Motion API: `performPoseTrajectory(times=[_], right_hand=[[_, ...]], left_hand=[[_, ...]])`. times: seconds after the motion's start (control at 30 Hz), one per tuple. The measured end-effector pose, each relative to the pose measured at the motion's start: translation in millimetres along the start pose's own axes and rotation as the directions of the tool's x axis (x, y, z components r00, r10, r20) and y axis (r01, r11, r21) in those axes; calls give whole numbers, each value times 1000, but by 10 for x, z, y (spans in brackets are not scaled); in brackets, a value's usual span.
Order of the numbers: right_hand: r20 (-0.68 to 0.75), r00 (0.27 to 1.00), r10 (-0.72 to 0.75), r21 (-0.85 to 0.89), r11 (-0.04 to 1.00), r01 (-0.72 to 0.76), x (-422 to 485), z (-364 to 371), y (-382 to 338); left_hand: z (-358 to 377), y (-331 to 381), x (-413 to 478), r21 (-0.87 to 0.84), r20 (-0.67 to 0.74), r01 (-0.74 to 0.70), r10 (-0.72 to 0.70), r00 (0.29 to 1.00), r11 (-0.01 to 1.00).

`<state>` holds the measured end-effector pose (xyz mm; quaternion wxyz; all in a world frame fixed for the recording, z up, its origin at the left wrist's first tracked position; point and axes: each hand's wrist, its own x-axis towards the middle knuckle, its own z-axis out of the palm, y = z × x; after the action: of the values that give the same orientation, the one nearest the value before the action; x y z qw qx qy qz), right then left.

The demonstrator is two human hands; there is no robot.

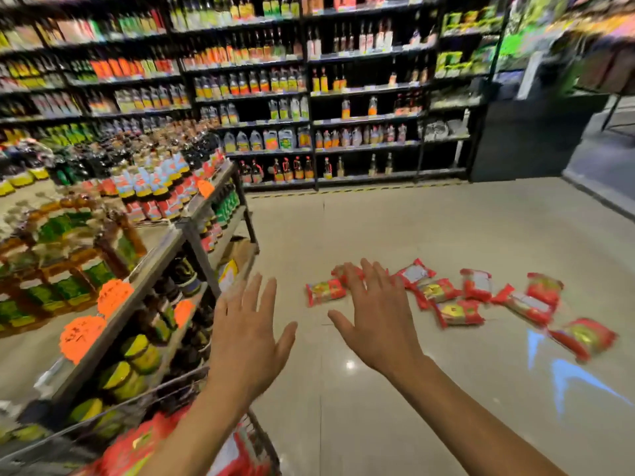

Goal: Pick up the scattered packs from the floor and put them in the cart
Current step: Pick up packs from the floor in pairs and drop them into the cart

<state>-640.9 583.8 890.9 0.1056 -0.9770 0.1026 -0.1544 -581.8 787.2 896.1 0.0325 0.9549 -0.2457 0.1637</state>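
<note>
Several red packs (pixel 458 312) lie scattered on the pale tiled floor, from mid-frame out to the right; the nearest one to me (pixel 582 336) is at the far right. My left hand (pixel 245 333) is raised with its fingers spread and holds nothing, above the wire cart (pixel 264 438) at the bottom left. Red packs (pixel 137 448) lie inside that cart under my left forearm. My right hand (pixel 376 316) is also open and empty, stretched out in front of the leftmost floor packs (pixel 324 292) and partly covering one of them.
A low shelf unit (pixel 154 262) stocked with jars and bottles stands close on the left, against the cart. Tall shelves (pixel 309 97) of bottles line the back wall. Bare floor (pixel 429 228) stretches ahead and to the right.
</note>
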Motion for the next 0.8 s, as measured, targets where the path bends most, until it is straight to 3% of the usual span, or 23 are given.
performPoseTrajectory(times=[0.33,0.57,0.8], right_hand=[[-75,980,182,-40,982,-186,-404,-495,1263],[-44,974,222,-83,971,-225,-213,-472,1740],[45,978,203,-139,971,-195,639,-92,1962]], left_hand=[[-37,1501,439,-15,-45,-203,202,978,979],[311,1879,879,-71,-66,-272,267,961,960],[875,1830,1580,-130,-13,-228,228,974,965]])
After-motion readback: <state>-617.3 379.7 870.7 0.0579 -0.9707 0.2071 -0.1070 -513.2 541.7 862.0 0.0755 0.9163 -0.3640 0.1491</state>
